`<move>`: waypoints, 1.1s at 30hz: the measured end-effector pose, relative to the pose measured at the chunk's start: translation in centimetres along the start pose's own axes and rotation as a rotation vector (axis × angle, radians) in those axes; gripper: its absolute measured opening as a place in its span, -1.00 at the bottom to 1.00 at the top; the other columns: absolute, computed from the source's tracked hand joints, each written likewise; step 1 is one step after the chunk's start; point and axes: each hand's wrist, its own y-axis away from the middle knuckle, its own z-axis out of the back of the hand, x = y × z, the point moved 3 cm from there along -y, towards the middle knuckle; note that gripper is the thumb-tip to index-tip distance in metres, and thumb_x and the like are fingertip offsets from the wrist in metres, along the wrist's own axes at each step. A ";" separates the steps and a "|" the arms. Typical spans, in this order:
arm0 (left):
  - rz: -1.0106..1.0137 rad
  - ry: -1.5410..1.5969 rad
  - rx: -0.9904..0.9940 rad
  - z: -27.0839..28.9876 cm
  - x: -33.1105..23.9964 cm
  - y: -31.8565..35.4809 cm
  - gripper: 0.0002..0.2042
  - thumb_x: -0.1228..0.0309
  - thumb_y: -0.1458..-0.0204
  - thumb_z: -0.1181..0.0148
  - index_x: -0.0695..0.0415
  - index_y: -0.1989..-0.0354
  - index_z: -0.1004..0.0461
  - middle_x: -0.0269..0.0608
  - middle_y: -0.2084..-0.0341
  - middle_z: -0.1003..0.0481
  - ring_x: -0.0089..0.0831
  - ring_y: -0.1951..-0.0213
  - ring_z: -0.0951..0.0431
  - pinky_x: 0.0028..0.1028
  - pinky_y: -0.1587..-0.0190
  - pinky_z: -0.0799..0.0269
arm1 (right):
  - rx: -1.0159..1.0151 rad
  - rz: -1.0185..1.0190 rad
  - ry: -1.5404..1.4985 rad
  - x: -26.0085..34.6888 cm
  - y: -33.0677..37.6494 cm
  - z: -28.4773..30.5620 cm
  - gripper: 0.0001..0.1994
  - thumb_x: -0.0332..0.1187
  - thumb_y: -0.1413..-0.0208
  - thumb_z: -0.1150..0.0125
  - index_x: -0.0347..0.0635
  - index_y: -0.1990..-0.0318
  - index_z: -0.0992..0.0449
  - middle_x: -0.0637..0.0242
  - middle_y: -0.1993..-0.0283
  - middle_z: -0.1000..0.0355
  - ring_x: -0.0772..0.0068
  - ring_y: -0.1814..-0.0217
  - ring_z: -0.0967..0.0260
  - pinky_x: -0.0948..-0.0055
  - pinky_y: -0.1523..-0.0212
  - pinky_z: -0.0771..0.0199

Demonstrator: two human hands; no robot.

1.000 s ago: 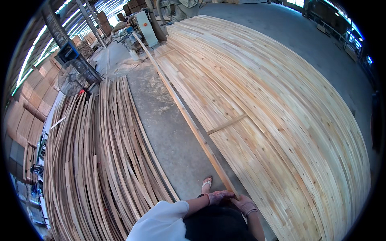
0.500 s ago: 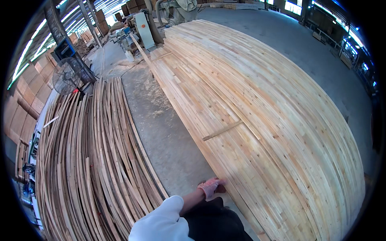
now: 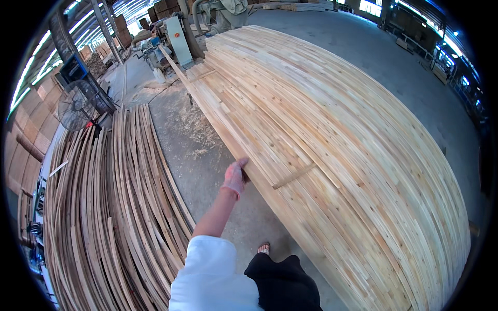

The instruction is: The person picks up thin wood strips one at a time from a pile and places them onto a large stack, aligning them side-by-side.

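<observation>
My left hand (image 3: 235,177), in a pinkish work glove, is closed on the near edge of a long pale wooden board (image 3: 220,136). The thumb lies on top and the other fingers go under the edge, partly hidden. This board runs along the left side of a wide stack of jointed wood panels (image 3: 353,129), its far end reaching to a machine (image 3: 178,41). Across the panels, right of the hand, lies a short wooden crosspiece (image 3: 294,176). My right hand is out of view.
On the floor to the left lies a big pile of long thin wood strips (image 3: 119,207). A standing fan (image 3: 78,106) is behind it. Sawdust (image 3: 199,132) covers some floor near the machine. Another crosspiece (image 3: 202,75) sits at the far end of the stack.
My left hand has moved forward along the board's edge, away from my body, and the arm is now stretched out. My foot has come into sight below.
</observation>
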 end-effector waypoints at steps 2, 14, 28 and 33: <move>-0.020 0.025 -0.013 0.1 -2.1 -4.7 -0.65 0.28 -0.04 -0.15 0.21 0.05 -0.41 -0.08 0.19 -0.52 -0.23 0.22 -0.57 -0.25 0.19 -0.55 | -0.015 -0.023 -0.230 4.9 1.0 -2.1 -0.58 -0.08 -0.27 0.04 -0.33 0.01 -0.31 0.41 0.43 -0.27 0.64 0.48 -0.16 0.63 0.50 -0.23; 0.528 -0.383 1.206 0.3 12.3 4.4 -0.47 0.21 -0.12 -0.06 0.23 -0.22 -0.19 -0.14 -0.08 -0.35 -0.31 -0.16 -0.30 -0.32 -0.23 -0.19 | -0.603 0.510 0.275 25.6 -5.3 -15.2 -0.74 -0.10 -0.09 -0.13 -0.06 0.45 -0.56 0.16 0.52 -0.48 0.05 0.43 -0.43 0.19 0.38 -0.41; 0.723 -0.452 0.898 6.2 20.1 2.3 -0.69 0.26 -0.10 -0.11 0.26 0.12 -0.43 -0.14 0.22 -0.53 -0.26 0.14 -0.55 -0.24 0.01 -0.46 | 0.265 0.415 0.489 27.3 -12.0 -20.9 -0.53 0.14 -0.09 0.09 -0.03 0.21 -0.54 0.11 0.20 -0.50 0.05 0.11 -0.43 0.16 0.06 -0.38; 0.655 -0.268 0.474 8.7 16.1 -2.8 -0.57 0.00 -0.02 -0.16 0.20 0.29 -0.48 -0.22 0.51 -0.51 -0.31 0.43 -0.54 -0.26 0.14 -0.50 | 0.449 0.107 0.349 16.8 -13.1 -20.0 -0.50 0.18 -0.07 0.06 -0.07 0.32 -0.56 0.11 0.31 -0.50 0.06 0.16 -0.46 0.13 0.08 -0.38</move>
